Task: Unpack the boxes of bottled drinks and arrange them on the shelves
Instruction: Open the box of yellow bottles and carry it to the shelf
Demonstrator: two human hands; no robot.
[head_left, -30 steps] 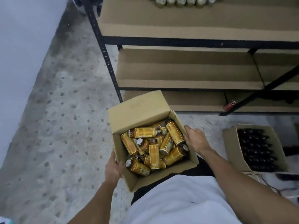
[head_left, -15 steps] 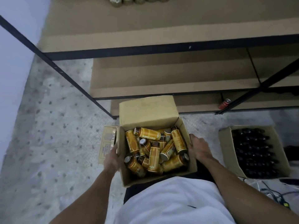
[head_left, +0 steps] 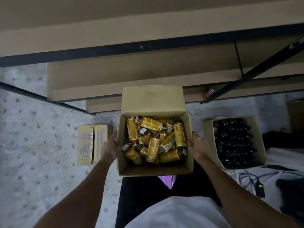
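Observation:
An open cardboard box (head_left: pixel 152 169) hangs in front of my waist, its far flap standing up. Several small bottles with golden-yellow labels (head_left: pixel 155 139) lie jumbled inside it. My left hand (head_left: pixel 110 148) grips the box's left wall. On the opposite wall my right hand (head_left: pixel 198 148) holds on, fingers curled over the edge. Ahead, the shelf unit's brown boards (head_left: pixel 139 74) sit in a black metal frame, stepping down toward the floor.
A second open box of dark bottles (head_left: pixel 234 142) stands on the floor at the right. A closed printed carton (head_left: pixel 92 143) lies on the left. One red-capped bottle (head_left: pixel 208 93) lies on the lowest shelf. Cables and a charger (head_left: pixel 253 181) trail at the right.
The view has moved closer to the shelves and tilted down. The box sits more squarely in front of me, with both hands still on its sides. The carton on the left shows more fully.

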